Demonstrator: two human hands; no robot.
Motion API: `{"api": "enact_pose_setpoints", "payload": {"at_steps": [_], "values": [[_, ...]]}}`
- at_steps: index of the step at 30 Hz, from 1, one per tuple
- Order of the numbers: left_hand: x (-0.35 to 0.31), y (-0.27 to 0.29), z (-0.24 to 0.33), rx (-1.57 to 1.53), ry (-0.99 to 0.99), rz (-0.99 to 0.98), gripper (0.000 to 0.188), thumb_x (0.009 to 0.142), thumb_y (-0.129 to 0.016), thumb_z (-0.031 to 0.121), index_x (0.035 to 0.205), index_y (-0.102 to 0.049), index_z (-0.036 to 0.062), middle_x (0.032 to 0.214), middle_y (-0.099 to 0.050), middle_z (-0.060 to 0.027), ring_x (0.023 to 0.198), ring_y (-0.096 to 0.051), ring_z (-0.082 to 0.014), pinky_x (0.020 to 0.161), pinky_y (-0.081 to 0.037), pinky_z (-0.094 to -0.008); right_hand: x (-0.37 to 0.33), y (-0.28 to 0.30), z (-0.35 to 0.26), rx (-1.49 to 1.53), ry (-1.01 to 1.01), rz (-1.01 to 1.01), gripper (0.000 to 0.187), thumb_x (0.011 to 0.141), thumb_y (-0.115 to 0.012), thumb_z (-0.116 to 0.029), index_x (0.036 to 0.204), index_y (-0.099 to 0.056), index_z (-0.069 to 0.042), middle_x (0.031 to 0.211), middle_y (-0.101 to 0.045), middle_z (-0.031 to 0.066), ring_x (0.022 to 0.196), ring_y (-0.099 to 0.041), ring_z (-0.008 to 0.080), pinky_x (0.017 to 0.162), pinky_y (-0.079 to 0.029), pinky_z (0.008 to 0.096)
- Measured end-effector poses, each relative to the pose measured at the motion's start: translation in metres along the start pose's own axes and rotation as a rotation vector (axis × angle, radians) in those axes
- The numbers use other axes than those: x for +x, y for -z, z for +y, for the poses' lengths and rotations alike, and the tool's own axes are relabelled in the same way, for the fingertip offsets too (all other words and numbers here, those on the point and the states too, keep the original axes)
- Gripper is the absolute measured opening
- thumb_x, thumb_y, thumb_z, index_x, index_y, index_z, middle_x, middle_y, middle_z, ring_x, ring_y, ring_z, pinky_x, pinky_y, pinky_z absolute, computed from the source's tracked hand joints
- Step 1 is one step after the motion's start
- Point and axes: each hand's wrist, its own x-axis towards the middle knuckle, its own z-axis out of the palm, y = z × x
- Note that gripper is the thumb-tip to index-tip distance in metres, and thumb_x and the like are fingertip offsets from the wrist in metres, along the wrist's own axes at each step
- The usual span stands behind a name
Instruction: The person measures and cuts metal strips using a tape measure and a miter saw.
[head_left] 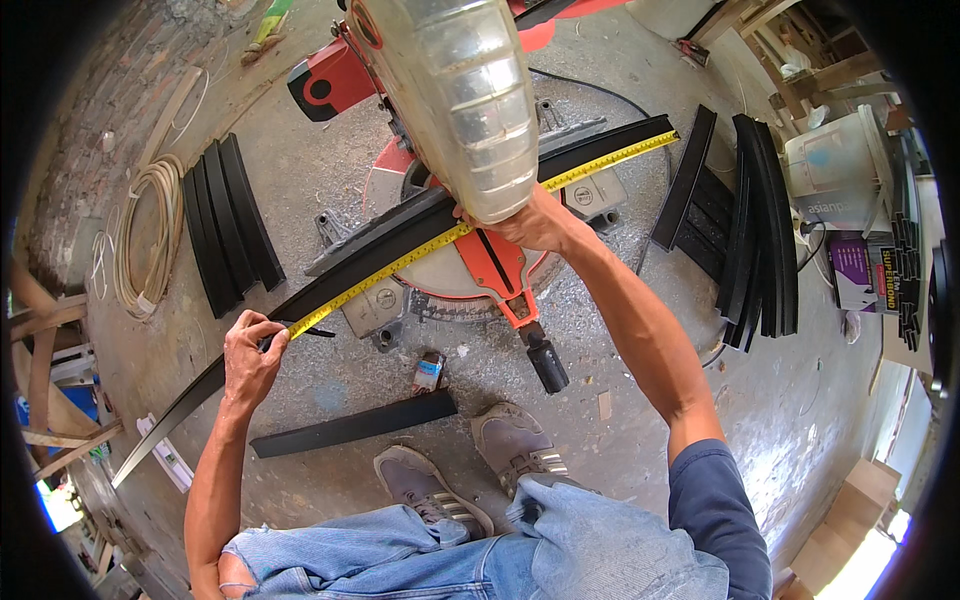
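A long black profile strip (400, 232) lies slanted across the bed of a red mitre saw (497, 270), its left end reaching past the saw. Along its near edge runs a yellow tape measure blade (375, 280). My left hand (254, 358) is closed, pinching the tape's left end beside the strip; a small dark piece shows between the fingers. My right hand (540, 222) is closed over the strip and tape at the middle of the saw. A clear ribbed plastic bottle (478, 100), fixed at the saw head, hides most of its fingers.
Black strips (232, 215) lie to the left next to a coiled cream hose (150, 235); more black strips (765, 230) are stacked right, near a white bucket (835, 160). A short black piece (350, 424) and a small packet (428, 372) lie before my shoes. Metal shavings litter the floor.
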Motion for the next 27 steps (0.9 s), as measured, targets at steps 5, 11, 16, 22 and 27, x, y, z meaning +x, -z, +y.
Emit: {"api": "enact_pose_setpoints", "payload": {"at_steps": [5, 11, 16, 22, 27], "values": [[0.001, 0.000, -0.003, 0.018, -0.014, -0.002, 0.021, 0.083, -0.072, 0.016, 0.092, -0.077, -0.0021, 0.090, -0.062, -0.0117, 0.084, -0.063, -0.0234, 0.077, -0.050, -0.0354, 0.000, 0.002, -0.001, -0.034, 0.003, -0.024, 0.027, 0.087, -0.071, -0.021, 0.093, -0.065, 0.004, 0.056, -0.032, 0.0149, 0.049, -0.031, 0.0142, 0.045, -0.033, 0.0367], [0.000, 0.000, -0.004, 0.017, -0.008, 0.000, 0.021, 0.083, -0.072, 0.016, 0.092, -0.077, -0.0018, 0.090, -0.062, -0.0116, 0.084, -0.063, -0.0227, 0.075, -0.050, -0.0350, 0.000, 0.003, -0.020, 0.045, 0.031, -0.017, 0.026, 0.088, -0.071, -0.018, 0.109, -0.068, -0.003, 0.057, -0.036, 0.0128, 0.051, -0.032, 0.0133, 0.047, -0.033, 0.0356], [0.000, -0.002, -0.002, -0.010, -0.016, 0.012, 0.021, 0.083, -0.072, 0.016, 0.092, -0.077, -0.0024, 0.091, -0.062, -0.0118, 0.084, -0.063, -0.0229, 0.076, -0.051, -0.0351, -0.001, 0.005, -0.018, 0.000, -0.020, -0.047, 0.028, 0.088, -0.070, -0.016, 0.114, -0.068, -0.005, 0.059, -0.038, 0.0117, 0.053, -0.034, 0.0130, 0.049, -0.034, 0.0349], [0.000, -0.001, -0.002, -0.003, -0.014, 0.009, 0.021, 0.083, -0.072, 0.016, 0.092, -0.077, -0.0022, 0.091, -0.062, -0.0122, 0.085, -0.063, -0.0228, 0.079, -0.052, -0.0350, -0.001, 0.005, -0.023, 0.039, 0.010, -0.046, 0.029, 0.088, -0.068, -0.013, 0.116, -0.068, -0.007, 0.060, -0.038, 0.0110, 0.053, -0.034, 0.0133, 0.049, -0.034, 0.0343], [0.000, 0.000, -0.001, 0.015, 0.011, -0.006, 0.021, 0.083, -0.072, 0.016, 0.092, -0.077, -0.0025, 0.091, -0.062, -0.0124, 0.085, -0.063, -0.0235, 0.079, -0.052, -0.0355, -0.001, 0.006, -0.024, 0.020, -0.009, -0.053, 0.030, 0.087, -0.067, -0.012, 0.117, -0.068, -0.007, 0.061, -0.039, 0.0109, 0.054, -0.034, 0.0136, 0.050, -0.035, 0.0344]]}}
